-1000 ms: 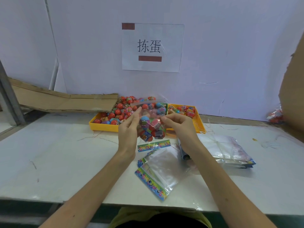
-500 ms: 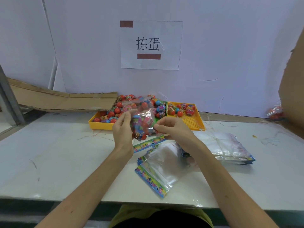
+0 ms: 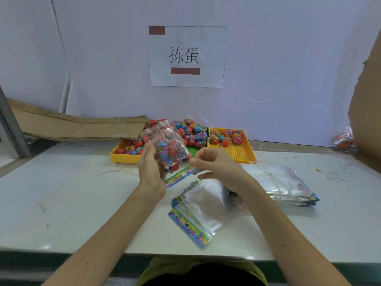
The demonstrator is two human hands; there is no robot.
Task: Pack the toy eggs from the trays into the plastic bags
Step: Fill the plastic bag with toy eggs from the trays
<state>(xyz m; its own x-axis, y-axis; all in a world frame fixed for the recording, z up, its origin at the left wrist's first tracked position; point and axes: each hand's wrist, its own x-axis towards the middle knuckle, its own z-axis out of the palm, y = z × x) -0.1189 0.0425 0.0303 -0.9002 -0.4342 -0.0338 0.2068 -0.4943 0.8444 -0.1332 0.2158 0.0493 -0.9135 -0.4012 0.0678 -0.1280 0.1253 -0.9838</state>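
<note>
A clear plastic bag (image 3: 169, 147) filled with several red and blue toy eggs is held up above the table, tilted to the left. My left hand (image 3: 149, 166) grips its left side. My right hand (image 3: 216, 164) pinches its lower right edge between thumb and fingers. Behind the bag stand a yellow tray (image 3: 121, 156) heaped with eggs, a green tray (image 3: 194, 150) partly hidden, and a yellow tray (image 3: 240, 154) with a few eggs (image 3: 225, 137) at its back.
Empty bags (image 3: 202, 211) with colourful header strips lie in front of me on the white table (image 3: 72, 193). A tied stack of bags (image 3: 288, 184) sits at the right. Flattened cardboard (image 3: 72, 125) leans at back left. A filled bag (image 3: 344, 139) lies at far right.
The filled bag has tipped to the left and risen a little. My right hand slid from the bag's top down to its lower right edge.
</note>
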